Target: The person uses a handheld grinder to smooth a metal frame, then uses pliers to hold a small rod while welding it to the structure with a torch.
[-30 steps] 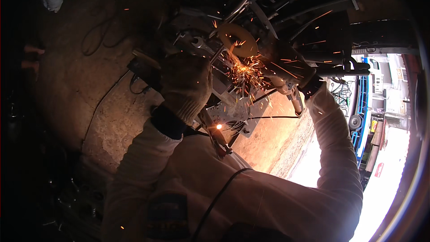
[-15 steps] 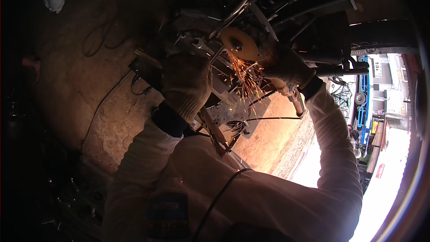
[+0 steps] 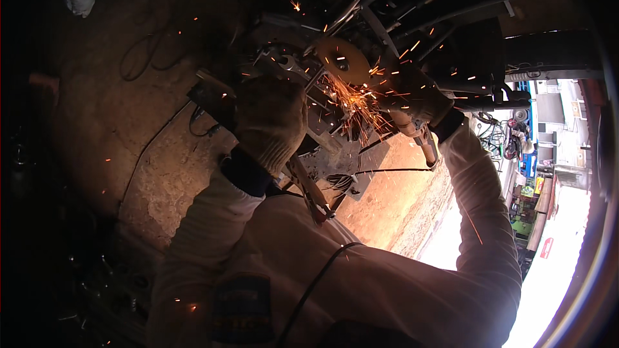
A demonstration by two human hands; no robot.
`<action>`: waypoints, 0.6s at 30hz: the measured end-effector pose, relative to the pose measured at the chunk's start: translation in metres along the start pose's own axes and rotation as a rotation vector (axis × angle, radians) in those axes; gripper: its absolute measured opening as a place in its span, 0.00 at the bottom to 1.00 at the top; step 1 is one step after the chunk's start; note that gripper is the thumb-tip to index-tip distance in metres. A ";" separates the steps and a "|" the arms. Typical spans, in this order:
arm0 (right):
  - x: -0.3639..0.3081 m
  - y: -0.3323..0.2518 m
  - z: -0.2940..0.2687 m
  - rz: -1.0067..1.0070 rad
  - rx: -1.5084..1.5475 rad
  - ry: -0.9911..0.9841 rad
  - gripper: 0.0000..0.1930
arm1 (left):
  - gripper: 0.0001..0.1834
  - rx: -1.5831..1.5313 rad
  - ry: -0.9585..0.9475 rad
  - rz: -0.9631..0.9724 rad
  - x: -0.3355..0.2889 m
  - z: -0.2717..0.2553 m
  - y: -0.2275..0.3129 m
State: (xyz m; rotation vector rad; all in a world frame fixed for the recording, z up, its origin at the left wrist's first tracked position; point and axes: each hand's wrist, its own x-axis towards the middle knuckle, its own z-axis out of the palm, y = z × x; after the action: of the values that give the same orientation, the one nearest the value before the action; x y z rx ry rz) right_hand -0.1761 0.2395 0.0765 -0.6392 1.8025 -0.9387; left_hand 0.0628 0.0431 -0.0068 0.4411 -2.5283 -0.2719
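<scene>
My right hand [image 3: 419,93], in a dark work glove, is closed round an angle grinder [image 3: 423,143]. Its yellowish disc [image 3: 347,58] meets a thin metal bar [image 3: 314,81], and orange sparks [image 3: 354,104] spray down and outward from there. Opposite it, my gloved left hand [image 3: 269,116] is closed beside the bar, its fingertips turned away from view. Darkness and the glove hide what exactly it grips. A flat dark metal piece [image 3: 209,98] juts out on its left. Just beyond that hand lies an open-ended wrench [image 3: 288,62].
Under the sparks is a grey metal plate [image 3: 367,183] with a bundle of thin wires [image 3: 340,182]. Long metal bars [image 3: 380,29] rise at the far side. A dark cable [image 3: 138,164] runs over the floor at left. Bright shelving [image 3: 554,122] stands at far right.
Sparks now scatter much wider, up past the disc and over my arms. Both hands and the grinder stay nearly in place.
</scene>
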 end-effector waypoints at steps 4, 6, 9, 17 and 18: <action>0.011 0.014 0.003 -0.167 -0.092 -0.086 0.37 | 0.08 -0.088 -0.083 -0.038 0.003 0.002 -0.001; 0.010 0.013 0.005 -0.165 -0.020 -0.088 0.35 | 0.09 -0.066 -0.085 -0.037 0.003 0.002 -0.002; -0.001 -0.016 0.023 -0.174 -0.231 -0.006 0.32 | 0.09 -0.069 -0.109 -0.049 0.005 -0.002 -0.002; 0.004 -0.015 0.021 -0.267 -0.172 -0.021 0.26 | 0.09 -0.057 -0.049 -0.041 0.005 -0.003 -0.001; 0.003 -0.015 0.020 -0.260 -0.137 -0.017 0.26 | 0.09 -0.031 -0.058 -0.044 0.005 -0.004 0.001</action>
State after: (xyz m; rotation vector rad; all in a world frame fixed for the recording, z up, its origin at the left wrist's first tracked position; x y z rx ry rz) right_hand -0.1585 0.2222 0.0831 -0.9836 1.8084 -0.9819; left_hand 0.0608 0.0417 -0.0003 0.4833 -2.5692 -0.3445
